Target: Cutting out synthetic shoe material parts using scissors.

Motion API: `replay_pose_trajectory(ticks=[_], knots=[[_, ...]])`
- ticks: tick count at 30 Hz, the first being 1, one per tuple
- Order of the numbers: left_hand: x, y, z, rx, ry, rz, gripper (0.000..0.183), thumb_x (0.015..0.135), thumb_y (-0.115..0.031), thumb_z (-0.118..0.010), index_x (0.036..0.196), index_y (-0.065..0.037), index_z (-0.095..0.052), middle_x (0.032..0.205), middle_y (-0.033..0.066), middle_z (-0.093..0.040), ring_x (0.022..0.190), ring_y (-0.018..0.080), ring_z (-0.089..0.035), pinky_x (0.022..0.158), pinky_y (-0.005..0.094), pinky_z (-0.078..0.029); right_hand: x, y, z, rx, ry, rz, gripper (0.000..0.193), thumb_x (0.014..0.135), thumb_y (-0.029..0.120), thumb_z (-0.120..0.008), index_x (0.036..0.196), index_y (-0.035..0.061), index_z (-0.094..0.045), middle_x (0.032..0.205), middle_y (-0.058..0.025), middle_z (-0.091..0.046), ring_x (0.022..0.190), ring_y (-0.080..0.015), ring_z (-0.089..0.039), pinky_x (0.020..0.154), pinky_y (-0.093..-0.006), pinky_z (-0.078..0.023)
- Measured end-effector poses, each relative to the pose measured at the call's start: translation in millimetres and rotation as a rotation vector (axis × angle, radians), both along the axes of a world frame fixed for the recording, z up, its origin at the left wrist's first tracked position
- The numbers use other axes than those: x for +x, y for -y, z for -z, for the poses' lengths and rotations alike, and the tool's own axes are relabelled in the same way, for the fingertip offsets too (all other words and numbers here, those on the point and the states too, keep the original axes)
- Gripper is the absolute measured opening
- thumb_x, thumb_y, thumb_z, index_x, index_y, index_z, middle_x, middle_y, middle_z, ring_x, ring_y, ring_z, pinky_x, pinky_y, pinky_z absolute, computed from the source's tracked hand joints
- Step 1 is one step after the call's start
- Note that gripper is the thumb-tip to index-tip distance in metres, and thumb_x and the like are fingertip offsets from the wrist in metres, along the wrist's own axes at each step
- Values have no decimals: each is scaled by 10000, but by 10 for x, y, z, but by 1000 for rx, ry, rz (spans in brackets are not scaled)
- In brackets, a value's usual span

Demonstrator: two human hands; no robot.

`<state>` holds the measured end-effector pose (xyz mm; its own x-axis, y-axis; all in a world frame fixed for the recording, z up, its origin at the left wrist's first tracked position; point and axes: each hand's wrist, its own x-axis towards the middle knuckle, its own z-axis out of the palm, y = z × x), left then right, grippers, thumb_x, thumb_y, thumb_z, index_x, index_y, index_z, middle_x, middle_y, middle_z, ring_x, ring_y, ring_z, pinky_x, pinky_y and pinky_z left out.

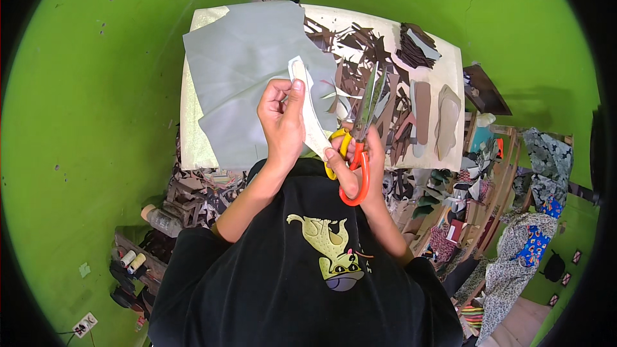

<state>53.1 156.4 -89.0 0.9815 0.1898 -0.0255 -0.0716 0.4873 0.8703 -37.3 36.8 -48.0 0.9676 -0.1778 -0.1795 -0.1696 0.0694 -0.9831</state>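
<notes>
My left hand (283,119) pinches the upper part of a curved white strip (311,114), thumb on top, holding it raised over the table's near edge. The strip's lower end meets my right hand (363,160), whose thumb is by it. That same hand holds a pair of scissors (368,106) with one yellow and one orange-red handle. Their blades point away from me and stand a little apart, beside the strip and not on it. Beneath lies a large pale grey sheet (247,71) with cut edges, spread over the left of the table.
Brown offcuts (366,51) litter the right of the cream table (450,58). Shaped brown and tan pieces (447,122) lie at its right edge. Scraps pile up on the floor below. A wooden rack (491,199) with cloth stands right; thread spools (132,260) sit lower left.
</notes>
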Motion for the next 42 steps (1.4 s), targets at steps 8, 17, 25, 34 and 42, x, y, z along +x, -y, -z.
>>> replay_pose_trajectory(ticks=[8,17,25,34,42], knots=[[-67,19,-263,-26,-44,152,175,981,-145,-622,860,-30,-569,760,-34,-567,639,5,-430,565,200,-339,23,160,196,114,162,-110,760,831,601,-703,1167,-32,-447,805,-75,-592,714,-142,-593,638,-288,-483],[-97,170,-223,79,15,140,208,982,-133,-620,820,-31,-538,732,-21,-560,584,1,-420,504,204,-336,43,99,-105,-451,73,-356,920,703,816,-618,995,-11,-340,711,-142,-563,638,-346,-642,585,-399,-510],[-165,146,-185,142,-7,84,200,979,-110,-615,819,-23,-533,703,-24,-558,546,-8,-396,469,200,-315,14,-79,-180,-461,25,-361,1042,728,938,-313,1047,-51,-389,720,-185,-555,662,-371,-598,608,-420,-470],[-184,162,-156,117,12,53,208,990,-131,-603,818,-39,-531,690,-34,-541,561,-1,-400,482,205,-320,-42,-120,-14,-448,39,-290,938,783,892,-337,970,-24,-411,627,-116,-501,562,-250,-586,529,-347,-451],[-109,59,-97,30,17,109,177,1001,-132,-585,863,-45,-517,763,-17,-559,665,15,-453,572,198,-360,50,-77,6,-327,125,-192,800,796,715,-635,951,-27,-382,594,-145,-415,502,-339,-453,497,-397,-401]])
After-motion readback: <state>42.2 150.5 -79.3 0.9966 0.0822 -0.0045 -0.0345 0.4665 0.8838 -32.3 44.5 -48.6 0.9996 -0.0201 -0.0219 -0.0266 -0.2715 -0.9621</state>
